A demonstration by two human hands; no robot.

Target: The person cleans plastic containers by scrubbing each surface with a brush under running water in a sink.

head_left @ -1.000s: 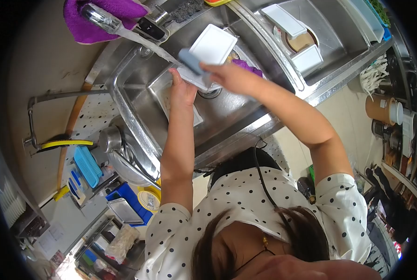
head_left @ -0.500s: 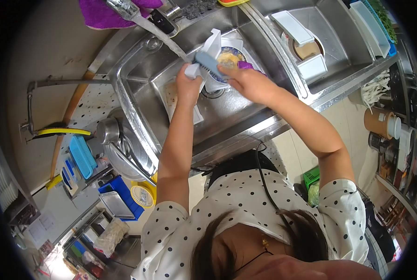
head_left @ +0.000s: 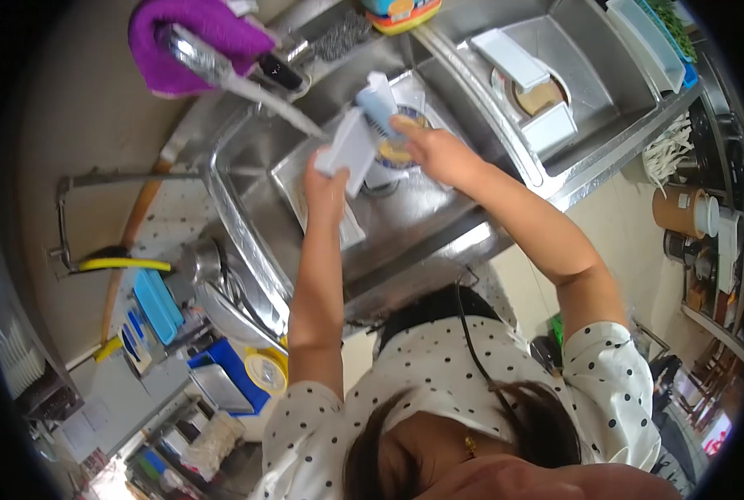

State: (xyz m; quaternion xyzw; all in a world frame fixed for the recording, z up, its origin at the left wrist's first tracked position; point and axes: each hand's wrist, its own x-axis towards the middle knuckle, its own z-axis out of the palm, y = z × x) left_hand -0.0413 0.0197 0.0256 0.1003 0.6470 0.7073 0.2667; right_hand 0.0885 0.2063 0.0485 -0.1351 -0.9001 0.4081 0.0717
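In the left sink basin (head_left: 426, 212), my left hand (head_left: 325, 190) grips a white plastic container (head_left: 352, 152) by its near end, tilted up. My right hand (head_left: 440, 155) is closed around a blue-grey scrubbing brush (head_left: 378, 112), its bristles close to the container's side; I cannot tell whether they touch. Beneath them lies a blue-patterned dish (head_left: 395, 157) with something yellowish in it, partly hidden by the brush and my right hand. Another white tray (head_left: 353, 233) rests on the basin floor beside my left forearm. Water (head_left: 276, 102) runs from the tap (head_left: 195, 54) toward the container.
The right basin holds white containers (head_left: 509, 60) on a round brownish vessel (head_left: 540, 98). A purple cloth (head_left: 151, 54) hangs by the tap. A scouring pad (head_left: 344, 37) and a yellow-and-orange item (head_left: 405, 17) sit on the back ledge. Pans (head_left: 230, 308) stand left.
The white container has turned so its broad side now faces up. The brush has shifted slightly up and left, still in my right hand. The whole view has tilted a little.
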